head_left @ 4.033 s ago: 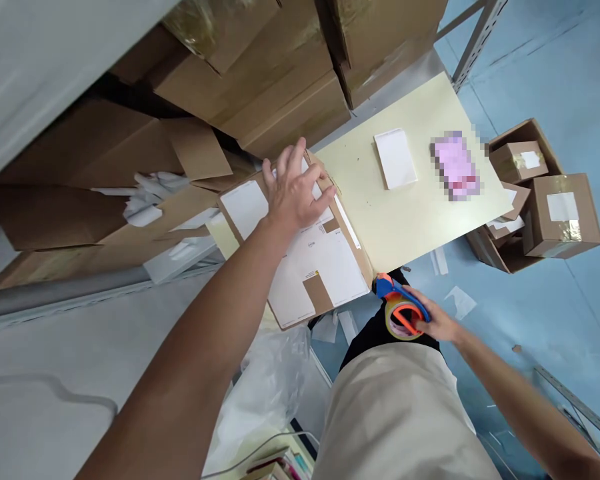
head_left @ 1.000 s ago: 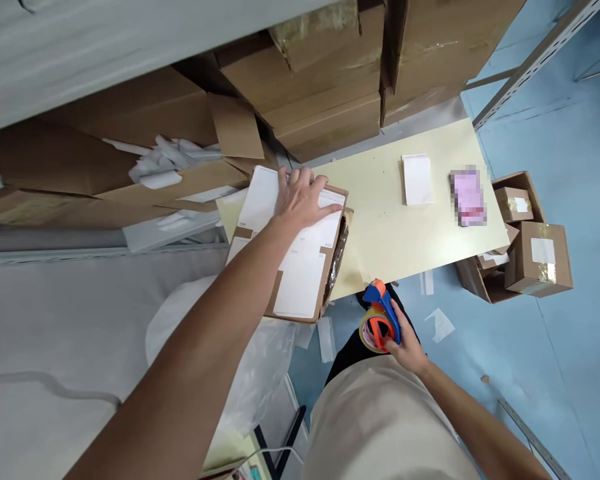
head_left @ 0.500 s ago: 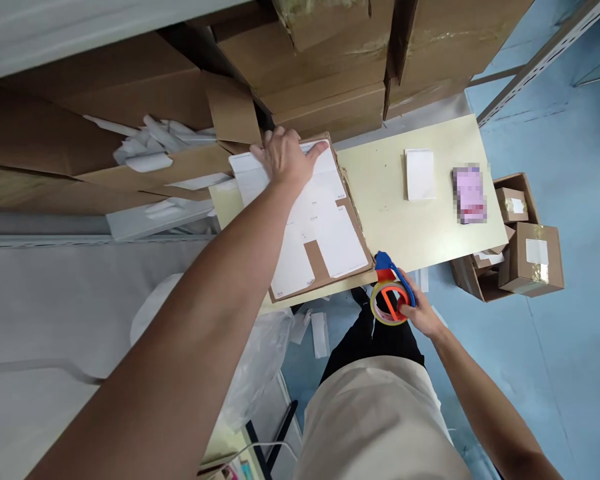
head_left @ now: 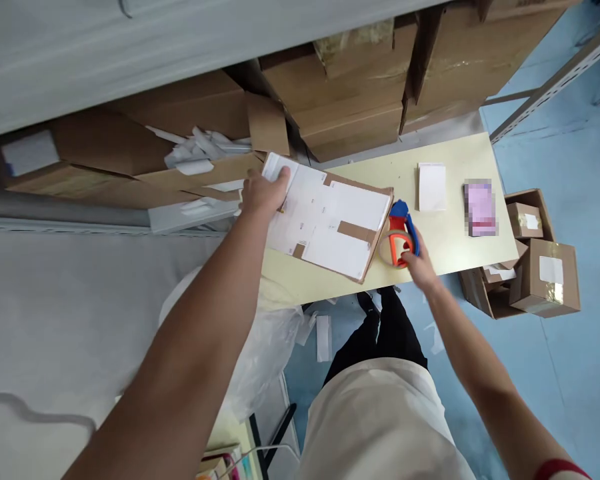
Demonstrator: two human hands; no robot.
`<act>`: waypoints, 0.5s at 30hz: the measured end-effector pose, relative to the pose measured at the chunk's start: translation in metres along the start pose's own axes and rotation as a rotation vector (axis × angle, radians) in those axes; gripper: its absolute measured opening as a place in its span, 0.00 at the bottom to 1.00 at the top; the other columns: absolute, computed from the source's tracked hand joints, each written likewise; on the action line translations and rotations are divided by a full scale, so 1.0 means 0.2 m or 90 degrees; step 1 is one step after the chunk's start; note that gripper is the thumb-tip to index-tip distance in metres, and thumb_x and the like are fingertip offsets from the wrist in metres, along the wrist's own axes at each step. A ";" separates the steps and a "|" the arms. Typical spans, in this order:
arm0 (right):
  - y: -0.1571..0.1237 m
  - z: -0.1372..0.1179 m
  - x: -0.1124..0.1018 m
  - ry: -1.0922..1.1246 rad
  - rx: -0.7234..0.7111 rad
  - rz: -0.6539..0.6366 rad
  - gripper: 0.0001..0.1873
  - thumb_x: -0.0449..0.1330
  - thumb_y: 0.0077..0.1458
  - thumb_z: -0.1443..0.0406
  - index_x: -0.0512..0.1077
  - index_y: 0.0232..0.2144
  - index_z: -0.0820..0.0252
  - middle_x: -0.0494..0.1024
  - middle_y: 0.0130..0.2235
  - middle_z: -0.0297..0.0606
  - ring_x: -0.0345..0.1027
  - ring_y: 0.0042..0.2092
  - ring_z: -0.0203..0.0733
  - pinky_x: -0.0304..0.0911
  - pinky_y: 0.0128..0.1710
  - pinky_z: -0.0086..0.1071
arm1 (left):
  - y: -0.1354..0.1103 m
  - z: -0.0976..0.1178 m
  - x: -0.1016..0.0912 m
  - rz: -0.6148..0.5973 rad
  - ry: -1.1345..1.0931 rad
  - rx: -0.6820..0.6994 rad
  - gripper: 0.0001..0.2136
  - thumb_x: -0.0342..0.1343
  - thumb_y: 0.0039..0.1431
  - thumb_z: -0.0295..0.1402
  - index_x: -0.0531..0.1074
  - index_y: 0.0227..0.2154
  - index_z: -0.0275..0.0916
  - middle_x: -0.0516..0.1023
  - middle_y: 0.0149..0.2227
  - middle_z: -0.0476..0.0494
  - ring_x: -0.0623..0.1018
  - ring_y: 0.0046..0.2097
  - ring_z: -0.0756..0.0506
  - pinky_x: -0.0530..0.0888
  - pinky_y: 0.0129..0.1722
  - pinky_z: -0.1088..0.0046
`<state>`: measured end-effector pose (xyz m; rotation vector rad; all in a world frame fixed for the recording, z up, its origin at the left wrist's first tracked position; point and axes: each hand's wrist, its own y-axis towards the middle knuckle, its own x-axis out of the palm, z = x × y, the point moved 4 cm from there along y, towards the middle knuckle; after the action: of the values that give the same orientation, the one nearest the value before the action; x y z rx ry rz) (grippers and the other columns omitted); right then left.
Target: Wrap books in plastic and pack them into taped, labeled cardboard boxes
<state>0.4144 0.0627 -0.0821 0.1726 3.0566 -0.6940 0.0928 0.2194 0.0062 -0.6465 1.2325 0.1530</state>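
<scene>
A flat cardboard box (head_left: 325, 217) with white paper sheets over its top lies at an angle on the cream table. My left hand (head_left: 265, 192) grips its left end, thumb on the top paper and fingers over the far edge, partly hidden. In my right hand (head_left: 420, 261) is a blue and orange tape dispenser (head_left: 399, 209) with a roll of tape. The dispenser hangs close to the right end of the box, over the table's front part; whether the two touch I cannot tell.
On the table (head_left: 460, 257) lie a white paper stack (head_left: 431, 187) and a blurred pink item (head_left: 480, 208). Large cartons (head_left: 350, 127) line the back, one open carton (head_left: 200, 179) holding white papers. Right of the table, an open box (head_left: 475, 290) on the floor holds smaller boxes.
The box has turned on the table, and my left hand has shifted from its far edge to its left end. My right hand has brought the tape dispenser up over the table.
</scene>
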 end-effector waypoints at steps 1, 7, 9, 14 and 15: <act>0.10 -0.04 -0.02 -0.001 0.002 -0.044 0.45 0.54 0.39 0.70 0.56 0.64 0.51 0.72 0.55 0.38 0.67 0.51 0.48 0.68 0.45 0.40 | -0.05 -0.07 -0.02 0.023 -0.006 -0.029 0.42 0.42 0.56 0.64 0.57 0.62 0.33 0.64 0.63 0.29 0.63 0.64 0.29 0.65 0.55 0.46; 0.40 -0.22 -0.03 -0.033 0.010 -0.220 0.42 0.55 0.36 0.71 0.65 0.59 0.51 0.76 0.39 0.34 0.67 0.38 0.43 0.64 0.32 0.34 | -0.33 0.05 0.02 0.118 0.082 0.283 0.42 0.57 0.50 0.57 0.55 0.64 0.41 0.55 0.67 0.29 0.56 0.66 0.24 0.52 0.62 0.39; 0.40 -0.23 0.00 -0.055 0.003 -0.224 0.43 0.55 0.36 0.71 0.64 0.59 0.52 0.76 0.37 0.34 0.67 0.37 0.42 0.64 0.32 0.33 | -0.36 0.25 0.09 0.051 0.035 0.447 0.29 0.54 0.56 0.54 0.66 0.57 0.44 0.67 0.61 0.35 0.64 0.63 0.29 0.56 0.61 0.47; 0.35 -0.19 0.04 -0.094 -0.016 -0.215 0.43 0.53 0.38 0.71 0.63 0.60 0.53 0.76 0.37 0.34 0.67 0.37 0.43 0.66 0.33 0.35 | -0.28 0.55 0.22 0.017 -0.056 0.426 0.22 0.46 0.62 0.53 0.74 0.41 0.41 0.78 0.44 0.35 0.74 0.50 0.34 0.66 0.49 0.59; 0.34 -0.19 0.04 -0.100 -0.032 -0.210 0.42 0.53 0.38 0.71 0.63 0.60 0.53 0.77 0.38 0.35 0.68 0.38 0.43 0.66 0.33 0.35 | -0.27 0.56 0.24 0.031 -0.066 0.407 0.22 0.45 0.62 0.53 0.74 0.39 0.41 0.79 0.42 0.35 0.74 0.50 0.34 0.66 0.48 0.60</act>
<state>0.4137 0.1415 -0.0772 -0.3758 2.9722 -0.6046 0.2248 0.2247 0.0034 -0.0510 1.1143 -0.1646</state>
